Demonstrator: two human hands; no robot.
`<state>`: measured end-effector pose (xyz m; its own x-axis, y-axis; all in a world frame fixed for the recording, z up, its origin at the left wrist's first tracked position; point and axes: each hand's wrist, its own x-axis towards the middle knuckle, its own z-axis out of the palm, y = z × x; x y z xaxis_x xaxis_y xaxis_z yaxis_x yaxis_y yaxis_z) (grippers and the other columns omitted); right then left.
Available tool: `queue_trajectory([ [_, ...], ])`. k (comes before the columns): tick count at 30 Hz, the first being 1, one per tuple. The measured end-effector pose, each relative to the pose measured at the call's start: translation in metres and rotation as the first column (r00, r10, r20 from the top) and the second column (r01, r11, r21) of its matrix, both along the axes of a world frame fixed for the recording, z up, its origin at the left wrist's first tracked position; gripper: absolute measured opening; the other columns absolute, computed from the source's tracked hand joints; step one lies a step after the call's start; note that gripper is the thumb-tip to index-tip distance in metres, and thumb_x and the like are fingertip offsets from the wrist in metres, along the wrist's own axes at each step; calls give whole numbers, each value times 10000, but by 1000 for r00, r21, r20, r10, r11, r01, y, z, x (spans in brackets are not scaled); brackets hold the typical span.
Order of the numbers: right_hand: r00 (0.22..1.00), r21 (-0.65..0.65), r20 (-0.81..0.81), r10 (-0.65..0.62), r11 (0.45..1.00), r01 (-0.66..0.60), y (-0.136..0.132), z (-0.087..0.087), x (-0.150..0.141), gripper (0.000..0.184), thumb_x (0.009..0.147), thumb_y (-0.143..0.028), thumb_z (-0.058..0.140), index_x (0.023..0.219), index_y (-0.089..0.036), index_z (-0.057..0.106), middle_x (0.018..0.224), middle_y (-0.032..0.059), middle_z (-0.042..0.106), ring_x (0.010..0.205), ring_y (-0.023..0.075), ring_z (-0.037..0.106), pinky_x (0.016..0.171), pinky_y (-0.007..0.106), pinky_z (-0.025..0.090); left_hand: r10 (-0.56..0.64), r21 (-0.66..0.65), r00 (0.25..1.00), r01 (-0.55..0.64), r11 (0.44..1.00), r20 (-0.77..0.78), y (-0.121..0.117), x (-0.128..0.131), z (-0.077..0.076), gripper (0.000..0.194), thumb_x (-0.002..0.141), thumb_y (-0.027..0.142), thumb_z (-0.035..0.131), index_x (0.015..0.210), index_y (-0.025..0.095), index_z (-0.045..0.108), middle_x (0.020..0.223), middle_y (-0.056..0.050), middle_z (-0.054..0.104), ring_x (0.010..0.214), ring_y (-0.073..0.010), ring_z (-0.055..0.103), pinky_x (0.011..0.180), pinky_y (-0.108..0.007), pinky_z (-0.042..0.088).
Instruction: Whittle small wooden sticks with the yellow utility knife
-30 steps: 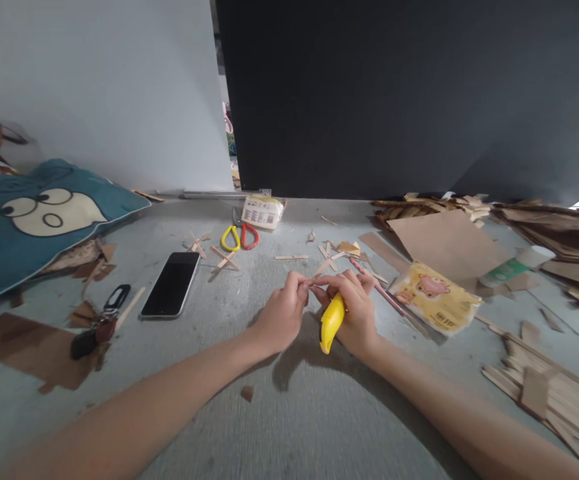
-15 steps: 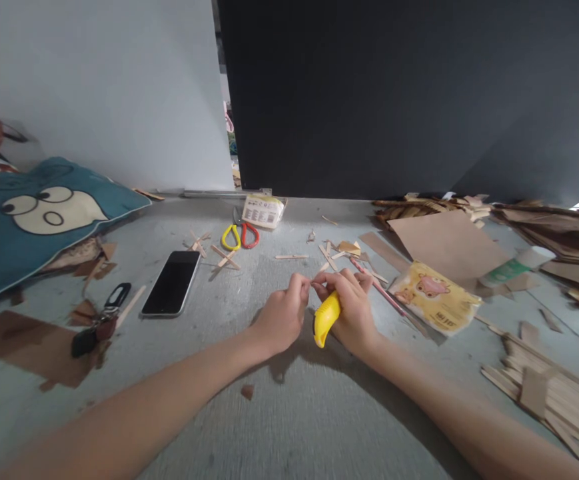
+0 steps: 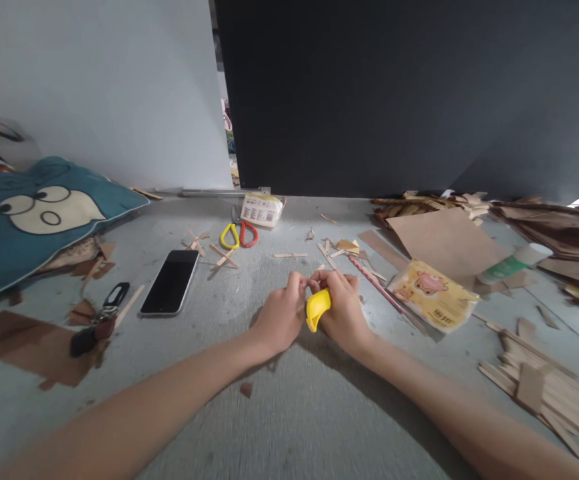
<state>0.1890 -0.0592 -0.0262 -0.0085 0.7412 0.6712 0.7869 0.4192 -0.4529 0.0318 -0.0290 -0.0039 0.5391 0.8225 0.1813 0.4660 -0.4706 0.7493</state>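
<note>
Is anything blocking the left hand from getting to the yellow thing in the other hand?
Nothing that I can see. The yellow thing sits in the right hand, right next to the left hand; I can't tell if they touch. The phone lies off to the left, out of the way.

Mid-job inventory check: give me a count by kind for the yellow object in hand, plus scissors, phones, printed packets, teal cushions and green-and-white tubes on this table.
Yellow object in the right hand: 1
Scissors: 1
Phone: 1
Printed packets: 2
Teal cushion: 1
Green-and-white tube: 1
Total: 7
</note>
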Motion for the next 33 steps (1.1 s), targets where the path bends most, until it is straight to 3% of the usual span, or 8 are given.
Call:
queue_trajectory([
  [16, 1000, -59, -4, -1, 998, 1, 1, -1, -5, 108, 913, -136, 524, 941, -239, 509, 934, 43, 704, 835, 233, 647, 794, 372, 331, 52, -93, 988, -38, 995, 148, -2, 2, -1, 151, 1039, 359, 398, 962, 241, 452, 831, -41, 677, 711, -193, 641, 616, -285, 385],
  [18, 998, -55, 44, 40, 998, -37, -3, 1, -8, 134, 903, -102, 535, 942, -229, 519, 935, 45, 707, 846, 230, 642, 794, 365, 324, 106, -116, 984, -90, 989, 146, 4, 3, -3, 164, 1034, 371, 400, 948, 241, 453, 799, -27, 663, 691, -190, 627, 624, -286, 386],
  [20, 989, -75, 107, 105, 992, -97, -9, 3, -13, 140, 938, -82, 522, 952, -220, 541, 949, 50, 715, 867, 226, 636, 817, 370, 325, 298, -132, 943, -280, 951, 145, 14, 4, -6, 176, 1029, 337, 353, 923, 242, 455, 710, 0, 606, 636, -188, 585, 617, -289, 373],
  [22, 982, -75, 127, 140, 988, -132, -12, 5, -16, 144, 976, -79, 514, 975, -213, 564, 955, 45, 720, 879, 217, 634, 827, 371, 322, 352, -120, 922, -335, 934, 163, 22, 4, -8, 150, 1011, 319, 376, 931, 237, 473, 716, 10, 593, 652, -185, 575, 645, -291, 388],
  [25, 981, -34, 115, 158, 987, -156, -12, 6, -15, 141, 1018, -111, 505, 983, -218, 591, 938, 35, 723, 864, 209, 630, 820, 376, 321, 316, -161, 914, -282, 946, 255, 29, 4, -11, 199, 1021, 384, 381, 945, 231, 482, 679, 35, 553, 641, -168, 555, 650, -281, 403],
  [33, 997, 24, 52, 58, 998, -60, -7, 4, -4, 161, 1064, -258, 527, 980, -245, 664, 773, 6, 680, 756, 199, 602, 801, 385, 333, 197, -211, 846, -103, 972, 495, 20, 3, -10, 445, 1022, 649, 355, 985, 223, 475, 619, 80, 410, 549, -120, 409, 575, -256, 358],
])
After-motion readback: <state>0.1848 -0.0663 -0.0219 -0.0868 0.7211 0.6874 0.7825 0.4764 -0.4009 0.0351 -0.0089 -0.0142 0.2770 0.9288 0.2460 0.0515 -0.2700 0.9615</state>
